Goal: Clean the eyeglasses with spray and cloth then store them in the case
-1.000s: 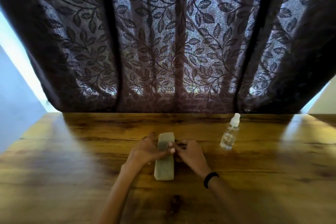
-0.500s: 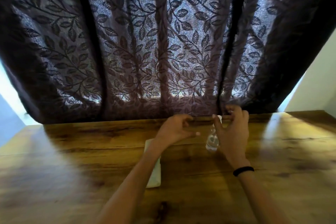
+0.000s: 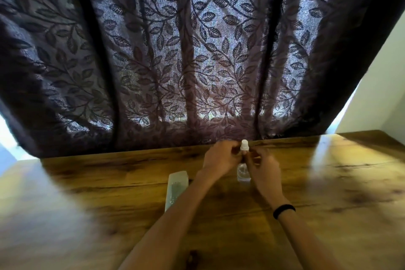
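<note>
A: Spray bottle [image 3: 243,173]?
B: Upright on the tabletop [image 3: 328,182], near the curtain [image 3: 197,50]. Left grip [image 3: 221,158] and right grip [image 3: 263,169] both curled round its neck, under the white cap [image 3: 244,145].
A: Case [image 3: 176,188]?
B: Flat, just left of the left forearm.

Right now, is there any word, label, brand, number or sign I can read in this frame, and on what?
None can be read.
Clear plastic spray bottle with white cap: no label shows.
Pale green rectangular case: faint marks, too blurred to read.
Black wristband: plain.
</note>
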`<state>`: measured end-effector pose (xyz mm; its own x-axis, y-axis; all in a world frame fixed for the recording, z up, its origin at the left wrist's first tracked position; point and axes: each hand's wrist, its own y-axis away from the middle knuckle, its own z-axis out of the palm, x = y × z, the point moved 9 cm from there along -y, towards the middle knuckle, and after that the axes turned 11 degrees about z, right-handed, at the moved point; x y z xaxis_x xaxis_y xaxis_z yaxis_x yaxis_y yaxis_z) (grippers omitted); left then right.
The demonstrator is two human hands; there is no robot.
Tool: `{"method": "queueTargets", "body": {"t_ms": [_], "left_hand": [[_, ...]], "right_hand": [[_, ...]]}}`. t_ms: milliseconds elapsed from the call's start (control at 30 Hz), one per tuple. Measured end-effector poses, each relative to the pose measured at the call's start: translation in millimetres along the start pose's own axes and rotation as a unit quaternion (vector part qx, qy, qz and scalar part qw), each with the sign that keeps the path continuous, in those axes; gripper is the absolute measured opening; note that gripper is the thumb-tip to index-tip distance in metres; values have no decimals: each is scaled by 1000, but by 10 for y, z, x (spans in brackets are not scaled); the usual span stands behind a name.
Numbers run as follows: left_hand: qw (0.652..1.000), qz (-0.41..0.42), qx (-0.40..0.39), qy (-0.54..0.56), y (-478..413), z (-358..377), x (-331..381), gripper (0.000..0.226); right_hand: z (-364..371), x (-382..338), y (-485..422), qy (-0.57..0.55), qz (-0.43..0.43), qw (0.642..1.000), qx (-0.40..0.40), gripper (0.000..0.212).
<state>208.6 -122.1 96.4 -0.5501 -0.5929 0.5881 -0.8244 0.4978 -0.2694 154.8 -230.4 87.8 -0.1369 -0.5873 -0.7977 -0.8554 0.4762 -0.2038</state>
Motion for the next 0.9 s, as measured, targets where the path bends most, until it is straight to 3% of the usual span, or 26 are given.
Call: {"method": "queueTargets", "body": {"t_ms": [367, 533, 767, 900], "left_hand": [[985, -84, 122, -92, 250, -898, -672, 17], [981, -114, 130, -87, 395, -983, -836, 17], [979, -96, 159, -80, 469, -962, -832, 27], [966, -41, 224, -120, 526, -1067, -659, 44]], "right_hand": [[890, -753, -10, -121, -62, 978, -161, 34], [1186, -836, 43, -149, -56, 962, -223, 36], [1182, -759, 124, -185, -30, 953, -238, 19], [1016, -796, 88, -171, -58, 960, -214, 30]]}}
